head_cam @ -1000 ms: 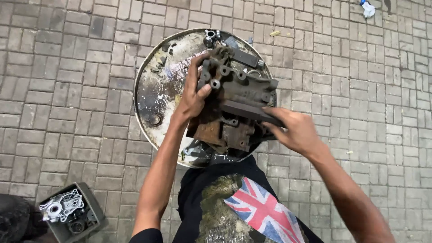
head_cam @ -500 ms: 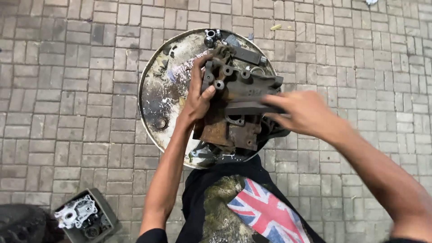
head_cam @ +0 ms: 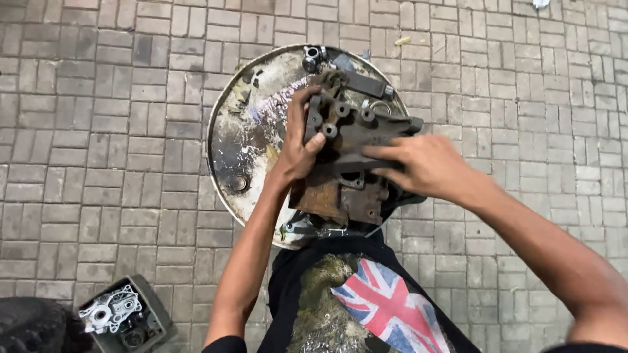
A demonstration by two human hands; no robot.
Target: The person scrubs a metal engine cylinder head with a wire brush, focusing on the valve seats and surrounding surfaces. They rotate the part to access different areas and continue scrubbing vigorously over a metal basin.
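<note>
Rusted and grease-dark, a cast-metal engine part (head_cam: 350, 160) sits over the near right part of an upturned steel drum lid (head_cam: 245, 140), held between two bare hands on a brick-paved floor (head_cam: 98, 98). The left hand (head_cam: 297, 147) clamps the part's left edge, thumb pressed over a round boss and fingers (head_cam: 302, 101) curled over the top; the right hand (head_cam: 418, 167) lies across its right side with fingers (head_cam: 383, 151) pressed together flat on the metal, the tips of some hidden behind a ledge. The part's long axis runs away from the person, its rusty plate end nearest the body and its bossed, darker end pointing towards the far rim of the lid. Its underside and whatever it rests on cannot be seen. Small loose pieces, among them a short metal sleeve (head_cam: 312, 57) and a dark flat bar (head_cam: 363, 84), lie beyond it on the lid; their exact kind is hard to make out. The person's black shirt (head_cam: 366, 307) bears a red, white and blue flag print, cut off by the lower edge. At lower left a grey tray (head_cam: 154, 314) holds a pale aluminium casting (head_cam: 104, 310), beside a tyre (head_cam: 26, 323) only partly in view.
</note>
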